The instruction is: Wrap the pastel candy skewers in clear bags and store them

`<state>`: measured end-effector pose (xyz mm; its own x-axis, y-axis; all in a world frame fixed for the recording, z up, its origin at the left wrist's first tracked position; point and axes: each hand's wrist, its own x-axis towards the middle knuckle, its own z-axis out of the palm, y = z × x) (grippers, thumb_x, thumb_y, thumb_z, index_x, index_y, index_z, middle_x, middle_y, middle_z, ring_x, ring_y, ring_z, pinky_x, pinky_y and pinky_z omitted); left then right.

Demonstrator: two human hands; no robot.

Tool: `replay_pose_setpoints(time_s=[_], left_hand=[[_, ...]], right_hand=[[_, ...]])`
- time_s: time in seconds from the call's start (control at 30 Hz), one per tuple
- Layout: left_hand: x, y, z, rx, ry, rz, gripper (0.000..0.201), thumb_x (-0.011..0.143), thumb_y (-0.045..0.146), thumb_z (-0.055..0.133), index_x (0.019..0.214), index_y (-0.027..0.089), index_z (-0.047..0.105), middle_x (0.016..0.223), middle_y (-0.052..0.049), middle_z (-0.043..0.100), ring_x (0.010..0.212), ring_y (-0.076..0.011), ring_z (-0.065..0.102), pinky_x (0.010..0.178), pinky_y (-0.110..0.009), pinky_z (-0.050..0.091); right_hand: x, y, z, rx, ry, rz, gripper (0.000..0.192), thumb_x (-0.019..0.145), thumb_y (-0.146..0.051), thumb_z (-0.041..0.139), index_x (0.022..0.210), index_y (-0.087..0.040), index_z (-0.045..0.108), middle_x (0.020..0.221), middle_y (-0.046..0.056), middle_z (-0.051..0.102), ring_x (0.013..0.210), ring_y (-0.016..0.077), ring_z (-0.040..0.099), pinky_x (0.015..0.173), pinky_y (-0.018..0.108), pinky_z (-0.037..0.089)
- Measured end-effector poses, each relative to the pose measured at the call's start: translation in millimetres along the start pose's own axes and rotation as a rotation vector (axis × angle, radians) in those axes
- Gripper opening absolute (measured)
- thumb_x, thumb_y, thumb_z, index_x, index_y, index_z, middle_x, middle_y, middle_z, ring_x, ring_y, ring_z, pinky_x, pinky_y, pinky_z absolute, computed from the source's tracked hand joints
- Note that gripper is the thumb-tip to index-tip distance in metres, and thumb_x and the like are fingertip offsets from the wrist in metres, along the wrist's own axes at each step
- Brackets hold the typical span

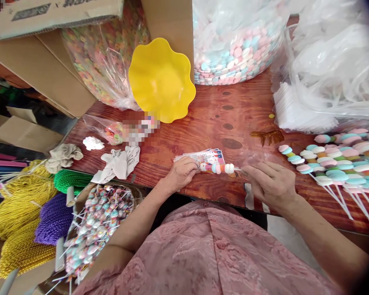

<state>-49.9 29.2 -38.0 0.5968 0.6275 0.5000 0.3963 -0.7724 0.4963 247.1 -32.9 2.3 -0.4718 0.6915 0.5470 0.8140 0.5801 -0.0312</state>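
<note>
My left hand [181, 173] pinches one end of a candy skewer [217, 168] with pastel pink, blue, orange and white discs, held just above the wooden table [221, 119]. My right hand [269, 182] is at the skewer's other end, fingers curled around what looks like a clear plastic sleeve [249, 157] beside the candy. Under the skewer lies a small stack of printed paper labels [207, 155]. A pile of finished candy skewers [341, 157] with white sticks rests at the right of the table.
A yellow wavy bowl [160, 80] leans against a bag of colourful candy [101, 61]. A big bag of pastel candies [233, 45] and packs of clear sleeves [322, 82] stand at the back. A basket of wrapped lollipops [98, 225] and twine coils [27, 221] sit lower left.
</note>
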Motion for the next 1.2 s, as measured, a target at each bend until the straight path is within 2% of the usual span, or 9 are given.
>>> replay_pose_setpoints(time_s=[0.13, 0.27, 0.47, 0.53, 0.63, 0.73, 0.93, 1.07, 1.2], left_hand=[[0, -1, -2.3, -0.019, -0.019, 0.040, 0.016, 0.093, 0.015, 0.052, 0.080, 0.018, 0.062, 0.086, -0.007, 0.071, 0.082, -0.0155, 0.064, 0.078, -0.031, 0.053], [2, -1, -5.1, -0.031, -0.083, 0.028, 0.020, 0.095, 0.021, 0.050, 0.080, 0.018, 0.064, 0.089, -0.008, 0.072, 0.085, -0.0163, 0.065, 0.080, -0.032, 0.054], [3, 2, -5.6, -0.035, -0.106, 0.031, 0.020, 0.095, 0.022, 0.051, 0.081, 0.018, 0.064, 0.089, -0.008, 0.071, 0.085, -0.0165, 0.064, 0.081, -0.033, 0.053], [3, 3, -3.9, -0.029, -0.062, 0.010, 0.008, 0.091, 0.020, 0.056, 0.090, 0.017, 0.063, 0.096, -0.009, 0.070, 0.091, -0.0182, 0.064, 0.083, -0.034, 0.053], [8, 5, -1.5, 0.037, -0.057, -0.027, 0.033, 0.086, 0.018, 0.058, 0.119, 0.012, 0.056, 0.117, -0.016, 0.065, 0.108, -0.0232, 0.059, 0.092, -0.040, 0.050], [16, 8, -2.2, 0.151, -0.159, -0.005, 0.033, 0.085, 0.015, 0.055, 0.118, 0.014, 0.057, 0.124, -0.015, 0.063, 0.107, -0.0248, 0.055, 0.093, -0.043, 0.047], [30, 18, -10.2, 0.338, -0.254, 0.033, 0.008, 0.086, 0.022, 0.054, 0.091, 0.017, 0.058, 0.096, -0.011, 0.067, 0.095, -0.0257, 0.057, 0.082, -0.040, 0.043], [31, 26, -11.3, 0.345, -0.287, 0.114, 0.016, 0.094, 0.028, 0.045, 0.091, 0.016, 0.056, 0.081, -0.007, 0.065, 0.074, -0.0202, 0.058, 0.069, -0.033, 0.042], [31, 36, -13.0, 0.382, -0.294, 0.082, 0.025, 0.096, 0.038, 0.047, 0.093, 0.015, 0.056, 0.079, -0.005, 0.064, 0.071, -0.0191, 0.059, 0.063, -0.030, 0.041]], right_hand=[[0, 5, -2, 0.064, 0.027, 0.056, 0.025, 0.086, -0.013, 0.053, 0.099, -0.028, 0.068, 0.084, 0.000, 0.072, 0.067, 0.0156, 0.058, 0.062, 0.032, 0.041], [0, 5, 0, 0.059, -0.051, 0.080, 0.020, 0.090, -0.020, 0.052, 0.097, -0.030, 0.067, 0.084, -0.001, 0.073, 0.062, 0.0141, 0.054, 0.061, 0.033, 0.040], [5, 4, -1, 0.016, -0.084, -0.050, 0.017, 0.090, -0.019, 0.051, 0.095, -0.029, 0.065, 0.075, -0.003, 0.069, 0.065, 0.0135, 0.056, 0.059, 0.031, 0.037], [8, 3, -3, 0.011, -0.056, -0.095, 0.018, 0.090, -0.016, 0.050, 0.092, -0.027, 0.064, 0.073, -0.003, 0.067, 0.063, 0.0123, 0.054, 0.058, 0.031, 0.035], [12, -1, -5, 0.009, -0.019, -0.131, 0.018, 0.089, -0.013, 0.051, 0.091, -0.025, 0.065, 0.070, -0.002, 0.064, 0.062, 0.0120, 0.053, 0.059, 0.029, 0.035], [13, -9, -5, -0.007, 0.044, -0.159, 0.018, 0.088, -0.010, 0.053, 0.095, -0.022, 0.065, 0.066, -0.002, 0.062, 0.061, 0.0124, 0.051, 0.059, 0.029, 0.035], [9, -20, -6, 0.007, 0.111, -0.111, 0.024, 0.086, -0.007, 0.051, 0.099, -0.023, 0.064, 0.072, -0.001, 0.066, 0.060, 0.0128, 0.051, 0.059, 0.029, 0.034], [10, -21, -8, 0.034, 0.025, -0.052, 0.020, 0.088, -0.009, 0.047, 0.090, -0.020, 0.064, 0.066, 0.000, 0.063, 0.059, 0.0137, 0.054, 0.058, 0.029, 0.035], [12, -22, -13, 0.068, -0.091, 0.015, 0.019, 0.091, -0.011, 0.045, 0.085, -0.019, 0.062, 0.063, 0.000, 0.064, 0.054, 0.0127, 0.054, 0.053, 0.028, 0.030]])
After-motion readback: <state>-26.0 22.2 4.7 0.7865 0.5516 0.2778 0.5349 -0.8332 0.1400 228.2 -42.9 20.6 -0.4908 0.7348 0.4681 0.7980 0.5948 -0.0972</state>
